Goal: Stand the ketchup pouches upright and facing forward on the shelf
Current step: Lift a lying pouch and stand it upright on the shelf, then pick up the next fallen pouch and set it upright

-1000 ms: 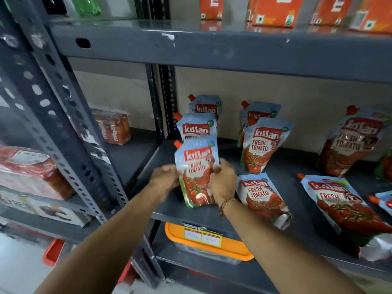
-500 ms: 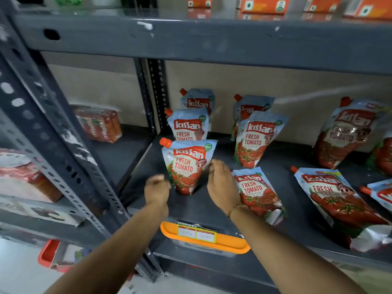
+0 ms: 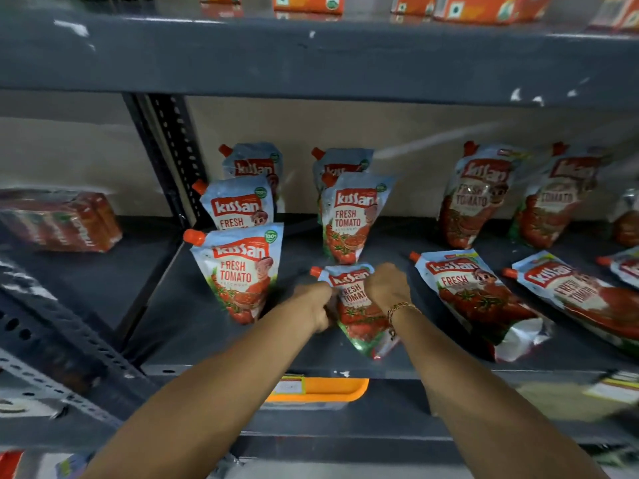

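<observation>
A: Nearest, what are the hands doing?

B: Both sit on the flat Kissan ketchup pouch point(image 3: 356, 305) at the front of the grey shelf point(image 3: 214, 340). The left hand point(image 3: 316, 302) is curled against its left edge, the right hand point(image 3: 387, 285) curled over its upper right corner. Contact is plain; whether either has a firm grip yet, I cannot tell.

A: How does that pouch lie?

B: Face up, long axis running front to back and slightly askew, orange spout at the far left corner, base toward the shelf lip.

A: So how to stand it well?

B: I'd pinch both side seams, tip the spout end up, spread the base gusset flat on the shelf and keep the label outward.

A: And beyond it?

B: Just left, a front standing pouch point(image 3: 242, 274) is upright, label forward. Behind, another standing pouch point(image 3: 349, 219) heads its column. To the right, a lying pouch point(image 3: 473, 299) waits, still flat.
</observation>
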### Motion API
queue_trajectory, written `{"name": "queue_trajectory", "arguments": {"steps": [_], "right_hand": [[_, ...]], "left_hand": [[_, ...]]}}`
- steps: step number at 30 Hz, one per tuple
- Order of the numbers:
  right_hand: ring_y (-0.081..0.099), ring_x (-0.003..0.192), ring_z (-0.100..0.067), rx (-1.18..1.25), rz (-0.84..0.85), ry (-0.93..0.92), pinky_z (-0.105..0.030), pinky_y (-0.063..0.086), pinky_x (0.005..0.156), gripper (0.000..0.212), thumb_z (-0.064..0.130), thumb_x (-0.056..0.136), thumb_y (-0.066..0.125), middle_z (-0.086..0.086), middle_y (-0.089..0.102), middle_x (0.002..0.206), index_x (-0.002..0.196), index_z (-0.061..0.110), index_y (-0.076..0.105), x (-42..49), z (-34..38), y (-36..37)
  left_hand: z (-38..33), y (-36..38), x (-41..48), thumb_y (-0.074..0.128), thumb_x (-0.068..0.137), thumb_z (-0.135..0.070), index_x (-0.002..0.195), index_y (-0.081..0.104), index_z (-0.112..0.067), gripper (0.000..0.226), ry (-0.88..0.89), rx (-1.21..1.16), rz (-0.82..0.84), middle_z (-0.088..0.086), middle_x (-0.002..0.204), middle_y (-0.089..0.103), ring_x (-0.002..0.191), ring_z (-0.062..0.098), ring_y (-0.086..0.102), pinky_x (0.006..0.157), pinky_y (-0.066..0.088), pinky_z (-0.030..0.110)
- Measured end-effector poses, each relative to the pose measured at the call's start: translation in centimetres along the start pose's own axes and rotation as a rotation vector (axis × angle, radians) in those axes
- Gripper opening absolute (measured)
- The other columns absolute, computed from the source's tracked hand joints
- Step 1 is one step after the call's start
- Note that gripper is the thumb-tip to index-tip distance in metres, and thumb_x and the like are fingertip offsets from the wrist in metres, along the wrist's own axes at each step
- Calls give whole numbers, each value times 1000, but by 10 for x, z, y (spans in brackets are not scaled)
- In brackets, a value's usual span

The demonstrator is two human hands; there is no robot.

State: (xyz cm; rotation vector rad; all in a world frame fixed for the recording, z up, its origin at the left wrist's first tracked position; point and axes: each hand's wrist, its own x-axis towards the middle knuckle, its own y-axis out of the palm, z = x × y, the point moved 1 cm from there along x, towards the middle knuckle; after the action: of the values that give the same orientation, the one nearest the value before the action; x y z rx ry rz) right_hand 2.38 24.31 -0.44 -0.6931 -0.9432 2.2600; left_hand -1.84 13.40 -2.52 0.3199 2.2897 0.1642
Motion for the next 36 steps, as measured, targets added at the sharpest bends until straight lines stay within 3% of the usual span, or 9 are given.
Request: {"name": "queue_trajectory", "arguments": {"steps": [4,10,14,17,21,26,31,33,36], "right_hand": [[61,100,-33,175,-202,-170,-24,41,71,26,4,90,46,-23,60,118,111,-6,56,-3,-3,-15],[50,111,-22,414,-444,-404,3,32,74,33,10,95,42,-16,50,120,126,1,45,-8,-4,-19],[57,115,-19,567,-217,-370,-28,53,90,34,28,95,45,-9,53,127,126,14,40,-7,-25,2],[58,112,-16,574,-170,-394,-30,55,88,35,27,95,46,-7,54,127,127,14,39,-8,-26,-2],[52,108,-18,359,-152,-463,-32,45,97,28,10,92,43,-14,55,122,119,5,50,1,-36,-20],[50,116,-38,-246,-348,-179,-46,42,99,59,43,78,35,-19,58,122,117,5,58,42,-76,-74],[40,129,-36,-23,143,163,-31,44,102,68,43,77,48,-17,46,135,135,7,40,75,-111,-108],[43,126,-37,-144,82,163,-44,40,105,62,41,81,48,-15,46,138,133,8,42,95,-127,-117],[59,109,-36,15,59,105,-33,46,81,38,22,88,51,-19,62,121,116,-3,59,108,-142,-132]], "left_hand": [[-16,13,-15,53,84,9,91,67,-7,22,322,68,-48,7,76,66,64,18,61,55,51,25],[-32,9,-28,58,87,-1,102,61,-12,19,798,259,-45,-7,86,64,87,11,61,76,49,20],[-8,-4,-16,56,89,-4,102,56,-17,18,737,269,-42,4,105,67,108,21,61,83,49,25],[3,-1,-19,62,87,-16,125,46,-15,41,663,203,-143,7,122,59,114,21,57,90,48,30],[35,23,-37,55,86,-48,116,44,-11,48,188,164,-253,8,95,55,73,17,55,74,55,36],[55,85,-37,48,94,-14,84,56,-15,14,52,170,123,3,76,58,68,15,54,61,47,25],[53,147,-5,53,92,-13,73,55,-11,19,9,166,137,4,69,54,59,13,47,52,42,19],[56,168,5,54,92,-15,71,54,-12,21,0,142,106,4,67,53,57,12,47,40,41,18],[59,181,16,55,90,-7,78,54,-9,13,15,43,31,7,71,55,61,16,51,32,46,17]]}}
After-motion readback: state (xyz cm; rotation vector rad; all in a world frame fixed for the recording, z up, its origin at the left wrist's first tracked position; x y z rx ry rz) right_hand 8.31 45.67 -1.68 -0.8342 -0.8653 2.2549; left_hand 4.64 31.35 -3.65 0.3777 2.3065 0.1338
